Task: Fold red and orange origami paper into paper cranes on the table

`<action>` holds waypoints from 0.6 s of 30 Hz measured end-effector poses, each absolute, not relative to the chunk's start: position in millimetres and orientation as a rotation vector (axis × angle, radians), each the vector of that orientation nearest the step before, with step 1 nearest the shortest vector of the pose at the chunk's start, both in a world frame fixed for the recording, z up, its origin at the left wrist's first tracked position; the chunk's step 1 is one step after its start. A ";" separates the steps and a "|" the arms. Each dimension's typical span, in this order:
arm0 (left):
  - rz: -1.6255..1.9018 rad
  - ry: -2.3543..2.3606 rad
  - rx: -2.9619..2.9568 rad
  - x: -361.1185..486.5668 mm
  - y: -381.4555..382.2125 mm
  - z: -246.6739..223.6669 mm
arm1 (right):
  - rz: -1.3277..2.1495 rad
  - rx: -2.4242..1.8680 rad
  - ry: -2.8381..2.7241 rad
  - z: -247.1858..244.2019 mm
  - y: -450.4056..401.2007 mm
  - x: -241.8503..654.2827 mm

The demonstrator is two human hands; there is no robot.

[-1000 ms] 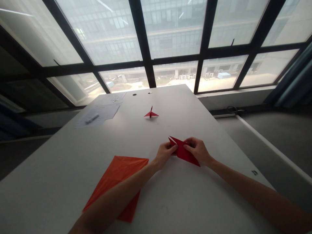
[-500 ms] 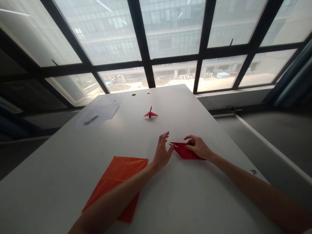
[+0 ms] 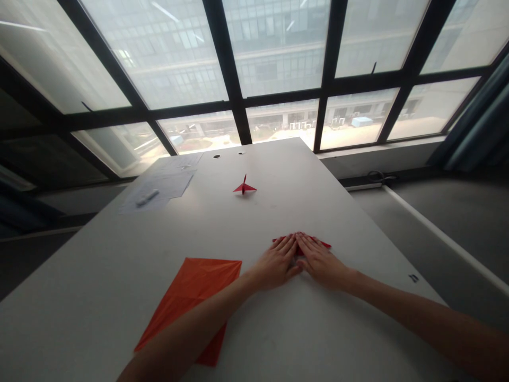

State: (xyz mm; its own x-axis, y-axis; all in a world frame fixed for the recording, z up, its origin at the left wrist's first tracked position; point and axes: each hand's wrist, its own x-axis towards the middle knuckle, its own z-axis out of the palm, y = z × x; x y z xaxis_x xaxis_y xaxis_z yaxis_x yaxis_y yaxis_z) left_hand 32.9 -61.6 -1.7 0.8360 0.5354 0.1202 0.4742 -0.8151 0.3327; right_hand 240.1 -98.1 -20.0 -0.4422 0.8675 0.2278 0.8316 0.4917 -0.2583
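A folded piece of red paper (image 3: 324,244) lies on the white table, mostly covered by my hands. My left hand (image 3: 279,260) rests flat over its left part, fingers stretched out. Over the right part lies my right hand (image 3: 320,261), also flat with fingers extended. The fingertips of both hands meet near the paper's top middle, and a small red patch shows between them. Left of my left hand lies an orange sheet of paper (image 3: 191,289), partly hidden under my left forearm. A red origami crane (image 3: 244,187) stands farther back.
The white table (image 3: 119,276) reaches toward large windows with dark frames. At its back left lie several white papers (image 3: 170,180) with a whitish marker-like object (image 3: 147,198) on them. Two round holes are near the far edge. A blue curtain (image 3: 473,127) hangs at the right.
The red paper has turned, its point now facing away from me. My right hand has let go its pinch; both hands have come together and lie flat on the paper.
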 end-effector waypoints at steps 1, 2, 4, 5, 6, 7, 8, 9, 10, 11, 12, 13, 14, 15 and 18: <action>0.287 0.788 2.744 32.8 -61.7 -0.7 | 0.191 -1.411 -2.457 -23.7 -101.0 242.2; 0.281 0.800 2.753 32.3 -61.0 0.5 | 0.225 -1.390 -2.496 -26.1 -102.3 245.6; 0.306 0.785 2.740 30.0 -56.8 2.9 | 0.283 -1.346 -2.548 -26.5 -100.5 254.6; 0.341 0.766 2.718 28.3 -53.6 3.9 | 0.307 -1.319 -2.566 -25.0 -98.3 259.2; 0.388 0.741 2.690 26.4 -50.0 4.4 | 0.328 -1.289 -2.579 -22.9 -95.6 263.1; 0.437 0.717 2.662 24.5 -46.4 4.6 | 0.343 -1.258 -2.591 -20.6 -92.8 266.0; 0.488 0.709 2.637 22.9 -43.1 4.2 | 0.350 -1.230 -2.597 -18.5 -90.2 267.7; 0.537 0.713 2.614 21.6 -40.3 3.4 | 0.343 -1.209 -2.598 -16.5 -88.1 268.1; 0.580 0.728 2.595 20.8 -38.2 2.2 | 0.320 -1.195 -2.592 -14.7 -86.4 267.5; 0.617 0.749 2.580 20.5 -36.8 0.9 | 0.281 -1.187 -2.578 -13.0 -85.3 265.9; 0.646 0.771 2.567 20.5 -36.0 -0.5 | 0.233 -1.181 -2.561 -11.1 -84.7 263.7; 0.665 0.788 2.561 20.7 -35.5 -1.6 | 0.188 -1.176 -2.540 -9.1 -84.6 261.3; 0.675 0.798 2.563 21.1 -35.3 -2.4 | 0.152 -1.174 -2.514 -6.7 -84.6 258.9; 0.679 0.805 2.572 21.4 -35.1 -2.8 | 0.132 -1.169 -2.494 -4.2 -84.8 256.8; 0.667 0.799 2.609 21.1 -34.2 -1.8 | 0.147 -1.139 -2.470 2.7 -84.8 253.5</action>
